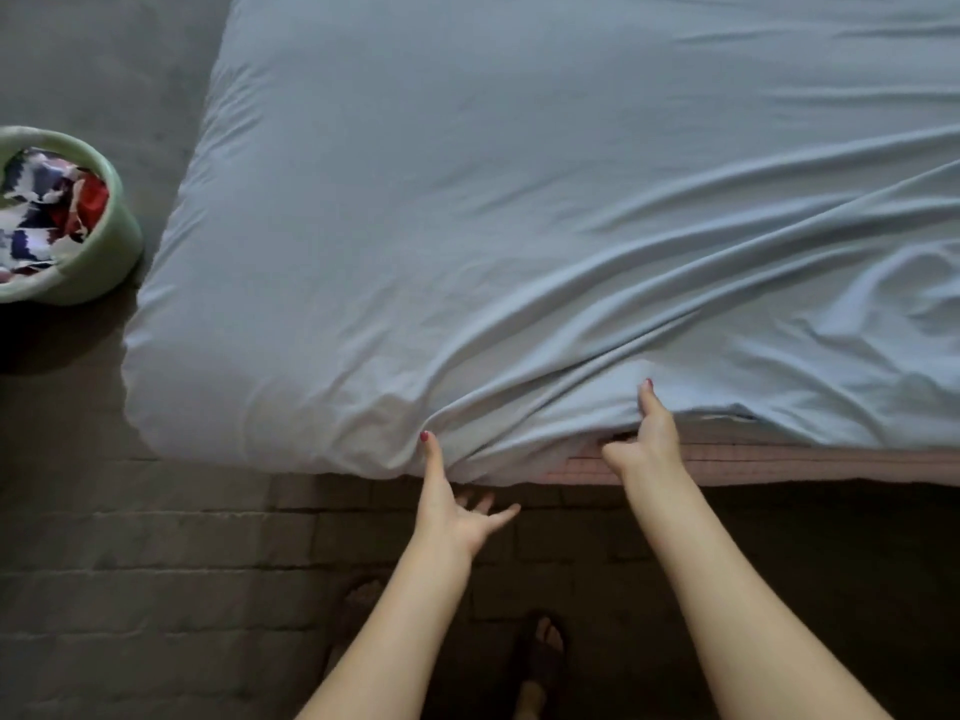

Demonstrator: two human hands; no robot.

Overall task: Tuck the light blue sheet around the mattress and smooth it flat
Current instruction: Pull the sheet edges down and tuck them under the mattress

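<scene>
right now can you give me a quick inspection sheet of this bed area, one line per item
surface: mattress lies low on the floor, its pinkish side bare along the near edge to the right
job's things: light blue sheet covers the top, tucked at the left corner, long folds running toward the near edge, rumpled on the right
clutter: green basket of mixed cloth on the floor left of the bed
grippers: left hand has thumb on the sheet's edge, fingers spread below; right hand grips the sheet's hem at the mattress edge
cables: nothing seen
surroundings: grey brick-pattern floor, person's feet in sandals below
</scene>
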